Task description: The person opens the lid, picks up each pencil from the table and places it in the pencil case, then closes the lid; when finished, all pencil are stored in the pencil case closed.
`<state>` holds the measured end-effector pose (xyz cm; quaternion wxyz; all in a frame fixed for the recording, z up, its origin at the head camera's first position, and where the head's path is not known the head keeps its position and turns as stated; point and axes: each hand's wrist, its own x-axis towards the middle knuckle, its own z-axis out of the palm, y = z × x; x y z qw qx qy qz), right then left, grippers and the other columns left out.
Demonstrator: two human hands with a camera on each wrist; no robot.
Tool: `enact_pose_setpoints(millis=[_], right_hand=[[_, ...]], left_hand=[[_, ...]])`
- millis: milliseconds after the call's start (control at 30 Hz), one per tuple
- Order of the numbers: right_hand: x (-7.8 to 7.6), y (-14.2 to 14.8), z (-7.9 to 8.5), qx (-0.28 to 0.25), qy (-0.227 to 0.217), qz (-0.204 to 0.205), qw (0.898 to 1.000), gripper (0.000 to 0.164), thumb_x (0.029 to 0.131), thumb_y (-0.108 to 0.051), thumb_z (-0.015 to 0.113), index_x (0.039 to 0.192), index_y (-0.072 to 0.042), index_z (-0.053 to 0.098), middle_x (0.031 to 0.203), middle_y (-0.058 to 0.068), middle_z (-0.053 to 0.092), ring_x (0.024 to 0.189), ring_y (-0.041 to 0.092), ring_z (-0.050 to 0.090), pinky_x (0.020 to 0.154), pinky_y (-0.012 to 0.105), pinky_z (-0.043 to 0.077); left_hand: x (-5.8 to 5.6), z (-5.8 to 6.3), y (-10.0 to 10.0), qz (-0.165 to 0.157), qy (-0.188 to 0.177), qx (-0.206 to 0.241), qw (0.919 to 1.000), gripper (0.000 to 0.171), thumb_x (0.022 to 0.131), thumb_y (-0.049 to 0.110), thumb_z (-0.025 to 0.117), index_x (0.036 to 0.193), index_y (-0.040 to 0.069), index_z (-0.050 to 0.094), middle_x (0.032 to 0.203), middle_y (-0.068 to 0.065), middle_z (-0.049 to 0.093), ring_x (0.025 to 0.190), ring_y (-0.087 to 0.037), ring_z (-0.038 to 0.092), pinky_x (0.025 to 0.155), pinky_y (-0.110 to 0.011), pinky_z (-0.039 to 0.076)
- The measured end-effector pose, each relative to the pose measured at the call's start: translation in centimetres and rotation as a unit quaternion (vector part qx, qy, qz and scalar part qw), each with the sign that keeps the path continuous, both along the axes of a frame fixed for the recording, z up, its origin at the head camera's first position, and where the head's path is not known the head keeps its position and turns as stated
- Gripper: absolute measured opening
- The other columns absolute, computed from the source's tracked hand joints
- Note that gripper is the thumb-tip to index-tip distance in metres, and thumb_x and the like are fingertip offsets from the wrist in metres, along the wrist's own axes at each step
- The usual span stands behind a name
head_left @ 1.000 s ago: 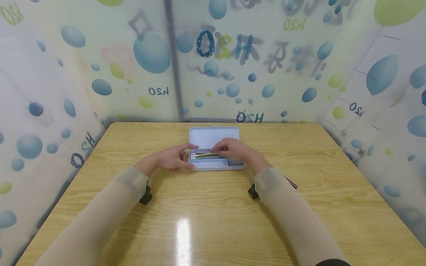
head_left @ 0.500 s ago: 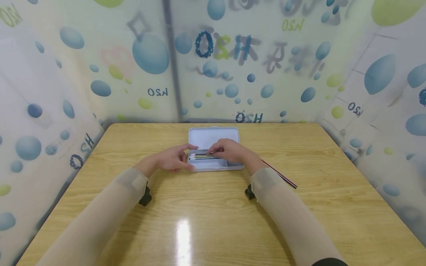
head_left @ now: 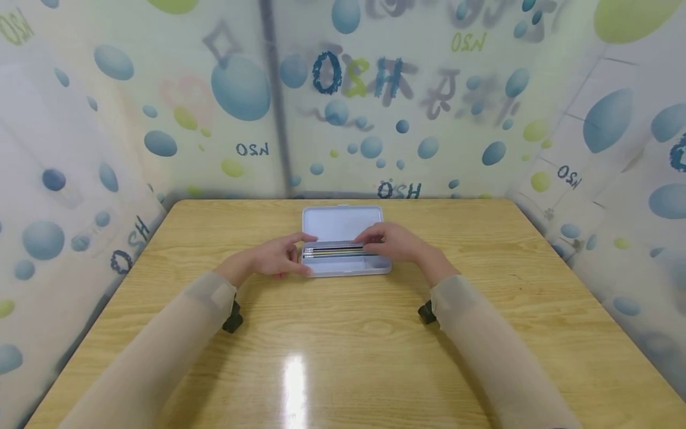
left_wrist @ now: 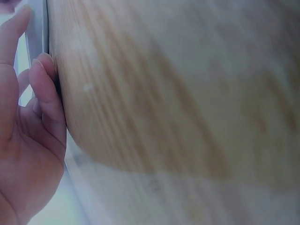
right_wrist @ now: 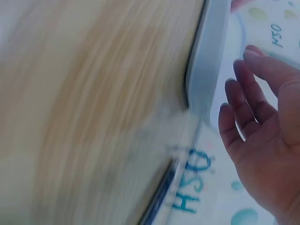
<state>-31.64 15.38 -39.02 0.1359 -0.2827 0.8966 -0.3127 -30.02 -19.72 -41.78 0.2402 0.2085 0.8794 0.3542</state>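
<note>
A pale blue pencil case [head_left: 343,222] lies with its lid folded back near the table's far side. Several pencils [head_left: 327,252] lie side by side in its long compartment, their right ends hidden by my right hand. My left hand [head_left: 276,255] holds the case's left end, index finger at the back corner and thumb at the front. My right hand [head_left: 399,243] is over the right part of the case, fingertips at the pencils. In the right wrist view its fingers are gently bent, with nothing visible between them.
A dark pencil [right_wrist: 159,192] lies on the wooden table [head_left: 343,333] beside the case in the right wrist view; my right forearm hides it in the head view. Patterned walls [head_left: 348,149] enclose the table's back and sides.
My right hand has moved right along the pencils, uncovering more of them. They now lie straighter in the compartment. My right forearm has swung over the loose pencils on the table. The left hand stays put.
</note>
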Motion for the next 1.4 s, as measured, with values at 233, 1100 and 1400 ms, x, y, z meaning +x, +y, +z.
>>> enact_pose_setpoints(millis=[233, 1100, 1400], right_hand=[[0.9, 4.7, 0.5, -0.001, 0.006, -0.030, 1.000, 0.030, 0.110, -0.020, 0.067, 0.138, -0.014, 0.077, 0.139, 0.008, 0.075, 0.118, 0.027, 0.064, 0.102, 0.047, 0.054], [1.7, 15.9, -1.0, 0.048, -0.116, -0.063, 0.990, 0.044, 0.105, -0.033, 0.075, 0.145, -0.015, 0.072, 0.149, 0.010, 0.070, 0.141, 0.033, 0.060, 0.122, 0.057, 0.046], [1.5, 16.3, -1.5, 0.028, -0.148, -0.070, 0.986, 0.049, 0.104, -0.034, 0.076, 0.148, -0.016, 0.069, 0.151, 0.011, 0.065, 0.137, 0.028, 0.058, 0.118, 0.050, 0.046]], left_hand=[[0.1, 0.1, 0.0, -0.004, 0.010, 0.003, 0.9999, 0.092, 0.097, 0.041, 0.086, 0.172, 0.022, 0.034, 0.088, -0.008, 0.062, 0.061, -0.019, 0.055, 0.059, -0.031, 0.052], [0.2, -0.1, 0.1, -0.002, 0.011, 0.002, 0.9999, 0.091, 0.098, 0.038, 0.086, 0.172, 0.023, 0.034, 0.090, -0.008, 0.062, 0.061, -0.018, 0.055, 0.060, -0.032, 0.053], [0.3, 0.2, 0.2, -0.004, 0.013, 0.000, 0.9999, 0.091, 0.098, 0.038, 0.085, 0.172, 0.023, 0.034, 0.089, -0.008, 0.063, 0.060, -0.018, 0.055, 0.059, -0.031, 0.053]])
